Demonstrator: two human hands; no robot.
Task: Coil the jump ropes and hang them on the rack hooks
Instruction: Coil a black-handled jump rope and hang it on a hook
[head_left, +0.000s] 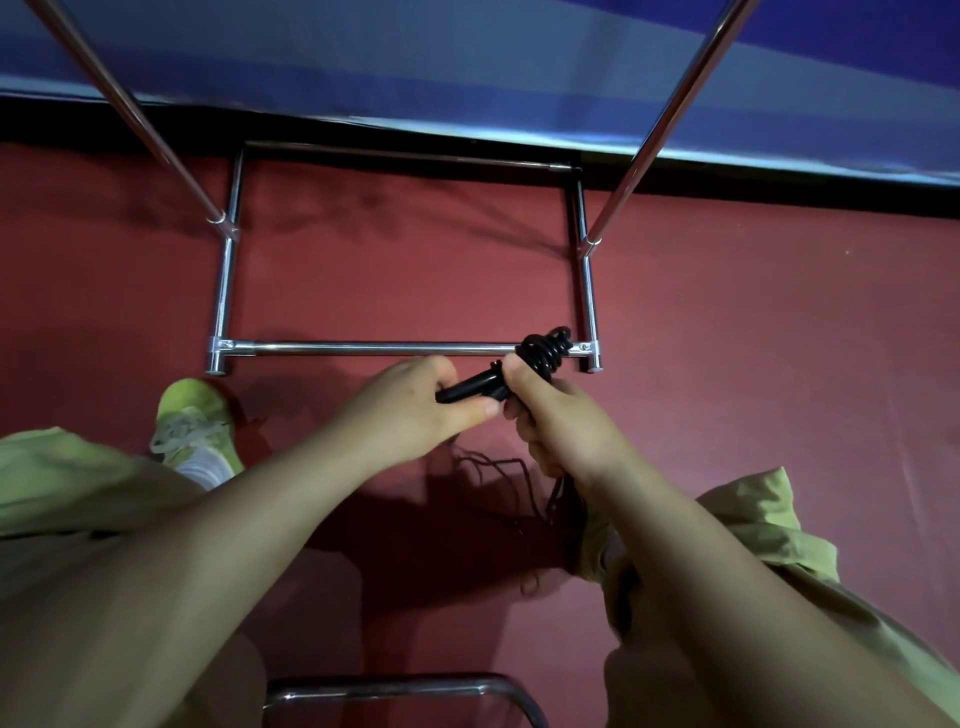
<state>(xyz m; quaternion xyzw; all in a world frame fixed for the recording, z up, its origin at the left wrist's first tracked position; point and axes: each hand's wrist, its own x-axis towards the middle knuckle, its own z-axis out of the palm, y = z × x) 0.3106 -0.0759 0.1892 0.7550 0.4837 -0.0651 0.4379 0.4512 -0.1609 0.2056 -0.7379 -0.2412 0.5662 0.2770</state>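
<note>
Head view, looking steeply down at a red floor (415, 270).

Left hand (415, 405): fingers curled round the black handle (470, 388) of a rope, thumb lying along its underside. The handle points up and to the right, its free end sticking out to the left past the fingers.

Right hand (561, 421): fist closed round the rope (543, 349) just beside the handle's far end, thumb up. Black cord is wound in several tight turns into a small bundle that sits above this fist. The two hands touch, or very nearly, at the thumb tips.

Below the hands, thin dark cord strands (498, 467) hang loose and trail toward the floor; whether they touch it I cannot tell, as shadow covers that patch.

Rope bundle lies, in the picture, over the right end of the rack's near base bar, close to its corner joint. Contact with the bar cannot be judged from this angle.

Rack (363, 347): chrome tube frame, rectangular base on the floor, two uprights rising out of the top of the view. Hooks are not visible.

Behind the rack, a blue wall (467, 52) with a black strip at its foot.

Also seen: a yellow-green shoe (195, 415) at left near the rack's left foot, olive trouser legs (769, 525) on both sides, a curved chrome tube (405, 688) at bottom centre.
</note>
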